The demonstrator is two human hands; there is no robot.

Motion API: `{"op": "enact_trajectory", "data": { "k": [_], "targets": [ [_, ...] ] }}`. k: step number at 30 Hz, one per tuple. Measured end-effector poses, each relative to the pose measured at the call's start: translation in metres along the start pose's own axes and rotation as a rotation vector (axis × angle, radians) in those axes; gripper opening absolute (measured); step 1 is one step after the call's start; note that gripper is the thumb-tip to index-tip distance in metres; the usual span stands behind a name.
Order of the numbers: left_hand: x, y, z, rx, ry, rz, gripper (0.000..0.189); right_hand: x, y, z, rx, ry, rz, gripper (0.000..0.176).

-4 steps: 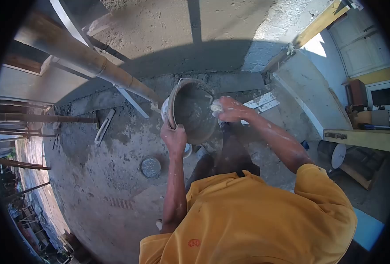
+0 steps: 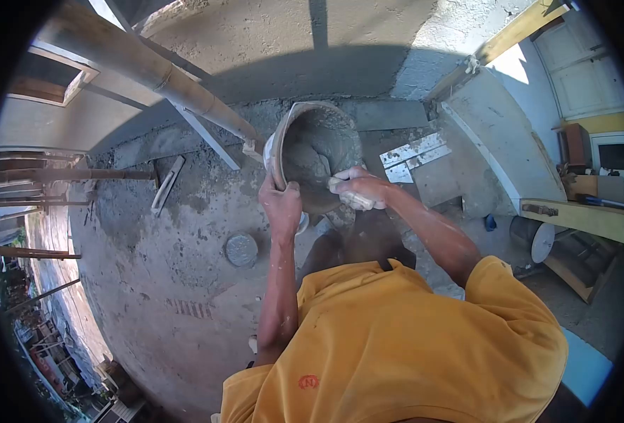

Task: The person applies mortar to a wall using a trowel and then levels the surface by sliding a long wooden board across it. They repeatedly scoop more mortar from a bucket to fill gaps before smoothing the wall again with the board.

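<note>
My left hand (image 2: pixel 281 204) is closed round the left rim of a bucket (image 2: pixel 278 151), with the thumb over the edge. The bucket leans over, and wet grey mortar (image 2: pixel 336 134) coats its inside. My right hand (image 2: pixel 357 189), smeared with mortar, is wrapped round the handle of a trowel (image 2: pixel 323 166) at the bucket's near right side. The trowel's mortar-covered blade points into the bucket; the fingers hide most of its handle.
A round container of grey mix (image 2: pixel 241 249) stands on the concrete floor. White-splashed boards (image 2: pixel 416 156) lie right of the bucket. A bamboo pole (image 2: pixel 199 99) slants in from the upper left. A metal float-like bar (image 2: pixel 168 185) lies further left.
My right hand has moved down and toward me along the bucket's right side, bringing the trowel blade inside. The bucket has tipped and shifted slightly up; my left hand keeps its grip.
</note>
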State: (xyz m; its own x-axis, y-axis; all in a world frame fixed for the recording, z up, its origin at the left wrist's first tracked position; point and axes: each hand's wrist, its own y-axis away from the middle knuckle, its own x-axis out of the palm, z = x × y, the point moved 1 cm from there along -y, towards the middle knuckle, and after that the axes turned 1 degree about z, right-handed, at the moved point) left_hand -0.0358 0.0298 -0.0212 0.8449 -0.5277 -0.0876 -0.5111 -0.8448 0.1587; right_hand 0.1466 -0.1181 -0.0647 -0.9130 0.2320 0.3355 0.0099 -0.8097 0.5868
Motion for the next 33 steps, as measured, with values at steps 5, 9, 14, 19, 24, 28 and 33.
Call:
{"op": "enact_trajectory", "data": {
  "k": [5, 9, 14, 19, 24, 28, 33],
  "targets": [
    [-0.015, 0.071, 0.002, -0.141, 0.135, -0.087, 0.052, 0.064, 0.069, -0.036, -0.034, -0.419, 0.074, 0.026],
    [-0.006, 0.051, 0.031, -0.210, 0.277, -0.186, 0.047, 0.049, 0.068, -0.023, -0.145, -0.495, -0.003, 0.035],
    [0.006, 0.042, 0.054, -0.293, 0.303, -0.273, 0.044, 0.057, 0.091, 0.015, -0.208, -0.768, 0.085, 0.040],
    [0.022, 0.014, 0.067, -0.144, 0.409, -0.214, 0.068, 0.031, 0.090, 0.127, -0.447, -0.773, 0.207, 0.047],
    [0.026, -0.003, 0.084, -0.135, 0.315, -0.256, 0.069, 0.002, 0.176, 0.333, -1.015, -0.529, 0.057, 0.038],
    [0.057, -0.031, 0.049, -0.144, 0.345, -0.242, 0.068, -0.001, 0.294, 0.509, -1.824, -0.138, -0.415, 0.036],
    [0.103, -0.083, 0.001, -0.128, 0.389, -0.239, 0.068, -0.035, 0.457, 0.681, -2.521, 0.464, -1.934, 0.039]
  ]
}}
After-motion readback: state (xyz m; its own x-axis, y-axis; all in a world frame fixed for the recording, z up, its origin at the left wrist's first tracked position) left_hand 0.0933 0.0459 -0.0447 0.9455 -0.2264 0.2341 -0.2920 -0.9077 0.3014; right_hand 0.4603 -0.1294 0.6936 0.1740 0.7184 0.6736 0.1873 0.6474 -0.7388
